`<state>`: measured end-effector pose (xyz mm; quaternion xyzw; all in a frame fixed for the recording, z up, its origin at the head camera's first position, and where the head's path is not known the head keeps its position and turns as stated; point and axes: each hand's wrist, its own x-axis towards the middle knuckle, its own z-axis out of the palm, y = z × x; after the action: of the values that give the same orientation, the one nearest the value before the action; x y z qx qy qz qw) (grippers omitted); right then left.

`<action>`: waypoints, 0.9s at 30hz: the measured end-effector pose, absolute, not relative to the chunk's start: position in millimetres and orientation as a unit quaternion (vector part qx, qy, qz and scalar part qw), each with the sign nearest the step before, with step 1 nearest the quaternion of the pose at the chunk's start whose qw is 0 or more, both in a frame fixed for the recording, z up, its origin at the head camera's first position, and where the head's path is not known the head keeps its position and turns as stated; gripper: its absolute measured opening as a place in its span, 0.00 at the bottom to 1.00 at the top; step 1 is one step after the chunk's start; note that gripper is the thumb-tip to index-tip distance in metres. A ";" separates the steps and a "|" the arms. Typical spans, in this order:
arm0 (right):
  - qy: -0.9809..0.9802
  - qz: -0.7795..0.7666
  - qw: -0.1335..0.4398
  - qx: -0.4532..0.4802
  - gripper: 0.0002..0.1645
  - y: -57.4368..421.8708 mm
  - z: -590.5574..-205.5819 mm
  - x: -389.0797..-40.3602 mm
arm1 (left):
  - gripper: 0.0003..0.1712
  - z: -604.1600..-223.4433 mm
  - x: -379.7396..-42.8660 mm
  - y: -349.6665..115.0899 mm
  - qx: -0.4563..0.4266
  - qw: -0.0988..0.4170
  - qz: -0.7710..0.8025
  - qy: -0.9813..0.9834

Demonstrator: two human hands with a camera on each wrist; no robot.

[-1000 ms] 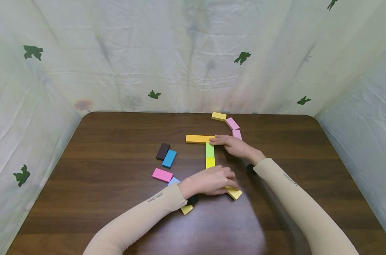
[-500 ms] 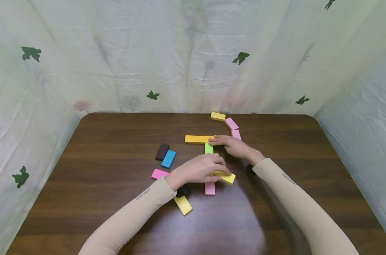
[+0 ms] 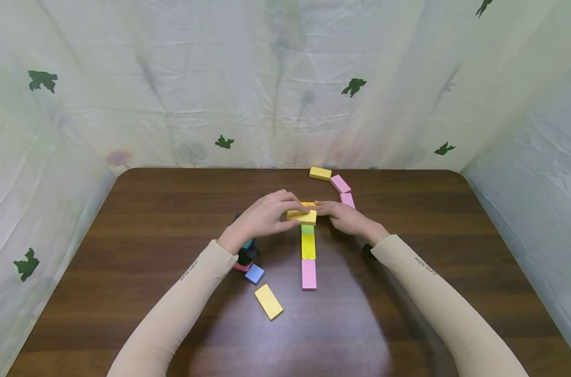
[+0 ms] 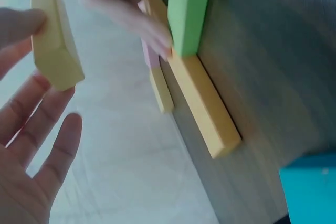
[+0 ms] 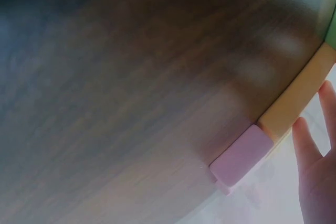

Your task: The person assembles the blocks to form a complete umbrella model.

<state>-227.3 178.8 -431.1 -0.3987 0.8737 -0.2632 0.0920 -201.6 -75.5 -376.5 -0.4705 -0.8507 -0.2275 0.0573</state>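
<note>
My left hand (image 3: 266, 215) pinches a pale yellow block (image 4: 55, 35) between thumb and fingers, raised over the table. In the head view the held block overlaps the orange row and the top of a column. That column runs toward me: a green block (image 3: 307, 229), a bright yellow block (image 3: 308, 245) and a pink block (image 3: 309, 275). Across its far end lie orange blocks (image 4: 205, 103). My right hand (image 3: 349, 217) lies low at their right end, its straight fingers touching an orange block (image 5: 296, 95). A pink block (image 5: 242, 155) adjoins that end in the right wrist view.
A pale yellow block (image 3: 268, 302) and a light blue block (image 3: 254, 274) lie left of the column. My left wrist mostly hides more blocks there, including a blue block (image 4: 312, 187). Near the back edge, another pale yellow block (image 3: 320, 173) and pink blocks (image 3: 340, 183) form a curve before the curtain (image 3: 172, 94).
My left hand has moved away from me and to the left with the pale yellow block, from beside the column's near end up to the orange row. The right hand has stayed in place.
</note>
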 end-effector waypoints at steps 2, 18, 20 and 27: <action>0.874 -0.263 0.090 -0.399 0.34 178.6 -431.7 -227.0 | 0.15 -377.2 -207.4 -79.8 -0.442 0.062 -0.232 -0.864; 0.879 -0.264 0.120 -0.378 0.35 173.4 -431.9 -227.9 | 0.16 -392.1 -243.8 -83.1 -0.308 0.096 -0.200 -0.925; 0.880 -0.267 0.120 -0.375 0.35 173.5 -431.8 -227.7 | 0.15 -394.0 -249.3 -81.5 -0.304 0.095 -0.189 -0.929; 0.884 -0.268 0.119 -0.365 0.35 173.3 -430.5 -225.7 | 0.16 -402.2 -268.1 -76.5 -0.273 0.066 -0.160 -0.946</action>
<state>-225.7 173.3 -430.5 -0.3645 0.8839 -0.2677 0.1192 -268.1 -76.5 -402.2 -0.2729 -0.9463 -0.1602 0.0663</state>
